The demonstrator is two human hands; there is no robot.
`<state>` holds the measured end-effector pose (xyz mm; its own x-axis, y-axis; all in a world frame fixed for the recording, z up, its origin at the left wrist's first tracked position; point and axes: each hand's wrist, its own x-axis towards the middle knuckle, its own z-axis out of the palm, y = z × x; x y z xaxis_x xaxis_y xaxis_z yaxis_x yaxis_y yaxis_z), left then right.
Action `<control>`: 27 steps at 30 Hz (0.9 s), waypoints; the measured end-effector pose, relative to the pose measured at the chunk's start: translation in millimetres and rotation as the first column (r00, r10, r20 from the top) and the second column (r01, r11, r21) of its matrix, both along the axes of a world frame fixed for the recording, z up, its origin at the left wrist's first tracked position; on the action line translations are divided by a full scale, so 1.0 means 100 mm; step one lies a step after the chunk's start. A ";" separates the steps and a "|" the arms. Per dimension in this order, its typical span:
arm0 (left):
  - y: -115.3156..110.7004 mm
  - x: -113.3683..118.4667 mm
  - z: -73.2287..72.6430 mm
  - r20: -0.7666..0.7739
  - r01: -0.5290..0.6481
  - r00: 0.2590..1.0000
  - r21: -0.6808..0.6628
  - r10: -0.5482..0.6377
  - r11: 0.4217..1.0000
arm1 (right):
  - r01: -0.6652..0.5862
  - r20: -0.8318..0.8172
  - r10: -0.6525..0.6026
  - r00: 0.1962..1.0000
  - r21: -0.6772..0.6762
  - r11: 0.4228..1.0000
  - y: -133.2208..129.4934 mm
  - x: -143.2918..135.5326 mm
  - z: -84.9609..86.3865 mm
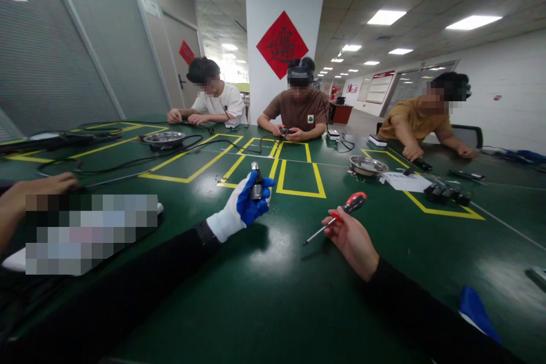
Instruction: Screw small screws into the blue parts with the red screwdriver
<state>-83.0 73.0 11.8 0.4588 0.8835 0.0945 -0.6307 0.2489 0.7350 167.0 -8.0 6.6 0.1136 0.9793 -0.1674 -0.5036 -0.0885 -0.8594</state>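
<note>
My left hand (pixel 245 205), in a white glove with blue-coated palm and fingers, is closed around a small black part with metal ends (pixel 256 185). Its silver tip points up above the fingers; the exact kind is unclear. My right hand (pixel 350 236) is bare and holds a screwdriver (pixel 355 202) by its red and black handle. The screwdriver's shaft slants down to the left, its tip over the green table (pixel 264 307). A gap separates this tip from the gloved hand.
Across the table sit three people. A neighbour's hand (pixel 51 185) reaches in at left, beside cables. Metal bowls (pixel 369 164) (pixel 164 137), paper (pixel 407 181) and several black parts (pixel 447 193) lie farther off. A blue-and-white glove (pixel 475 307) lies near my right forearm.
</note>
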 end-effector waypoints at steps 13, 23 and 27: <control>-0.67 0.55 -0.07 -0.446 -0.004 0.868 0.434 0.220 0.901 | 0.062 -0.017 -0.061 0.998 0.098 0.993 0.08 0.04 -0.06; -0.62 0.81 -0.29 -0.676 0.073 0.685 0.434 0.271 0.898 | 0.084 -0.126 -0.071 0.990 0.096 0.992 0.11 0.15 -0.04; -0.61 0.78 -0.28 -0.686 0.081 0.515 0.636 0.514 0.767 | 0.077 -0.137 -0.065 0.988 0.086 0.993 0.12 0.16 -0.05</control>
<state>-5.2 11.6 -15.7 0.3890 0.8773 0.2811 0.3225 -0.4155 0.8505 182.7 4.0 1.4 0.1656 0.9814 -0.0970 -0.6169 0.0264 -0.7866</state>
